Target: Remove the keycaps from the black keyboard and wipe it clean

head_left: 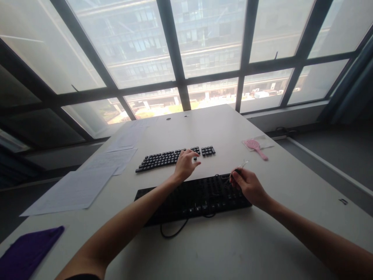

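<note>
My left hand (pixel 185 165) hovers at the right part of a set of loose black keycaps (pixel 163 159), laid out in rows like a keyboard. Its thumb and index finger are apart, with a small dark keycap (pixel 195 158) seen between them; whether they touch it I cannot tell. Nearer to me lies a black keyboard (pixel 189 198), most of its keycaps off and a few light marks along its front row. Over its right end, my right hand (pixel 246 183) is closed on a keycap puller (pixel 238 170) with a dark handle and thin wires.
A smaller block of keycaps (pixel 208 151) sits right of the main rows. A pink paddle-shaped item (pixel 254 146) lies by clear plastic at the right. Paper sheets (pixel 72 188) and a purple cloth (pixel 32 252) cover the left side. A black cable (pixel 175 235) loops before the keyboard.
</note>
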`<state>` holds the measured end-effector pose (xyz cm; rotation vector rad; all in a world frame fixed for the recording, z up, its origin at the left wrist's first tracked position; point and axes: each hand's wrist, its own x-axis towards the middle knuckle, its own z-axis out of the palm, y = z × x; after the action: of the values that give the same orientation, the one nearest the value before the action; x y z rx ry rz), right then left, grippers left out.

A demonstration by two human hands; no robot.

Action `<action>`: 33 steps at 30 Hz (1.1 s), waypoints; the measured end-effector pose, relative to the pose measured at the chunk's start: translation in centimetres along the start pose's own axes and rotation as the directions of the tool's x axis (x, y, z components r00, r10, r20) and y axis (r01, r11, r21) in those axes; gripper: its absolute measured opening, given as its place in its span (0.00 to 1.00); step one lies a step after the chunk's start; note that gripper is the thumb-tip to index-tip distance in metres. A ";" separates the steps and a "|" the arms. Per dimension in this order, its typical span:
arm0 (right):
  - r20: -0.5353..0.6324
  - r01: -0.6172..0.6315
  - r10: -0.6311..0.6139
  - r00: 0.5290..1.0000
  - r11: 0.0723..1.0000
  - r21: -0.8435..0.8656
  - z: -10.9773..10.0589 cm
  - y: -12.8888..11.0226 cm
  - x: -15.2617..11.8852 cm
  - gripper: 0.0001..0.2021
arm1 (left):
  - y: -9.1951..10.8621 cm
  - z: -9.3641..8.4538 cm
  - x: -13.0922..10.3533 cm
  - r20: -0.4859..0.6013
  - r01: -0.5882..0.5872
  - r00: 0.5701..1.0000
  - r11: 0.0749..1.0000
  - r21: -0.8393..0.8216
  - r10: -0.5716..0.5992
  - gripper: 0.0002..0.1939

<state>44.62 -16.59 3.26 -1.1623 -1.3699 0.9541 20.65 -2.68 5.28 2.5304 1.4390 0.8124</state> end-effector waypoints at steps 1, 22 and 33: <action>0.026 0.009 -0.007 1.000 0.998 -0.064 -0.4 0.1 0.1 0.16 | 1.3 -0.3 -1.0 0.019 -0.036 0.999 0.998 -0.042 0.037 0.09; 0.446 0.413 -0.220 0.867 0.820 -0.398 -0.9 -0.9 -2.4 0.06 | 11.1 0.6 -9.5 0.254 -0.187 0.934 0.948 -0.257 0.253 0.08; 0.073 0.050 -0.037 0.997 0.982 -0.183 -0.4 0.6 -2.9 0.04 | 10.4 2.7 -8.8 0.255 -0.151 0.934 0.923 -0.354 0.250 0.06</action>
<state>45.04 -19.36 2.09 -1.2421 -1.5596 0.8564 26.39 -15.16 3.26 2.4335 0.8777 0.6040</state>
